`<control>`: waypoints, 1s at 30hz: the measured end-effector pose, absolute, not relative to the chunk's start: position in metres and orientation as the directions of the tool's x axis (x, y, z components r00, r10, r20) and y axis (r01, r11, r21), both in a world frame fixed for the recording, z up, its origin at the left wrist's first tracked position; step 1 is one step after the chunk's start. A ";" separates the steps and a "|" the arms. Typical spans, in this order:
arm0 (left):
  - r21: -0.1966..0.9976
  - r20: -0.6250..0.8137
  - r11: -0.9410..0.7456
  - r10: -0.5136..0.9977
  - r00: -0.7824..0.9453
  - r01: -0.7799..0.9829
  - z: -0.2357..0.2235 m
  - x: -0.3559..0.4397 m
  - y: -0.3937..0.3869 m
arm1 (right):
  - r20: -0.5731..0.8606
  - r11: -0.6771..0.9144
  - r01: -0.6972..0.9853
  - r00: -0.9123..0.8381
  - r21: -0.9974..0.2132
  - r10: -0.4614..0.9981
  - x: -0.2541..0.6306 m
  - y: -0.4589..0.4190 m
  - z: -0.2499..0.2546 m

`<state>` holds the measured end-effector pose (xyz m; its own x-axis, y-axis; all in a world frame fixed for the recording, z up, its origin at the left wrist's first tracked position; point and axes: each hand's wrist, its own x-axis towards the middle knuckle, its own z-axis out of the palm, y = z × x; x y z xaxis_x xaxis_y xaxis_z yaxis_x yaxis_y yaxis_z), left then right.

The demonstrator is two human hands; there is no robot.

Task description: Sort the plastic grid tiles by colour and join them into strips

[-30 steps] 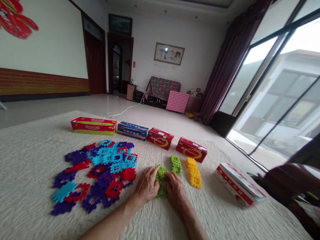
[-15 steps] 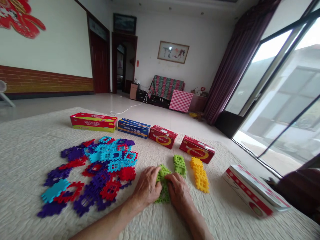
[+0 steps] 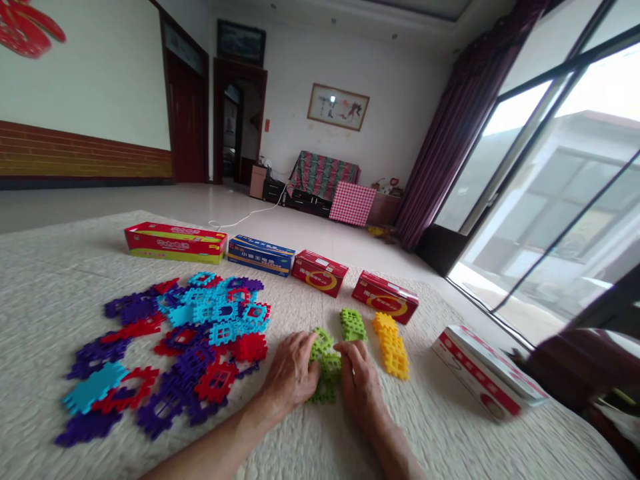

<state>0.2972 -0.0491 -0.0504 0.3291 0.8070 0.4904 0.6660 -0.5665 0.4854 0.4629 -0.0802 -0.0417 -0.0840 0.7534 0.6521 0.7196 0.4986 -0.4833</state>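
Two hands are placed over the cover [image 3: 250,447]. The edge of the green tiles [image 3: 330,365] is gripped between the thumb and fingers of the left hand [image 3: 293,367]. The right hand [image 3: 359,380] is set at the opposite edge, its fingers bent; whether a tile is gripped by it cannot be told. At least three green tiles are seen between the hands; the exact number is partly hidden by the fingers.

Beyond the right hand, one green row [image 3: 353,325] is laid out, its tiles overlapped. To the right of it, one yellow row [image 3: 391,347] is laid likewise, with one solid tile at its far end.

To the left of the left hand, one mixed pile [image 3: 195,360] is spread. Three colours are contained in it: purple, red and light blue. Its tiles are overlapped too closely to be counted.

Five boxes are arranged around the tiles. Four are stood along the far side, from left to right: one red-and-green box [image 3: 175,244], one blue box [image 3: 261,255] and two dark red boxes [image 3: 320,273]. One white-and-red box [image 3: 487,373] is set at the right, angled.
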 end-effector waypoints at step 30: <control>0.423 0.496 -0.583 0.789 0.362 0.693 -0.050 0.297 -0.049 | 0.311 0.388 0.841 -0.279 -0.377 0.908 0.509 -0.109 -0.011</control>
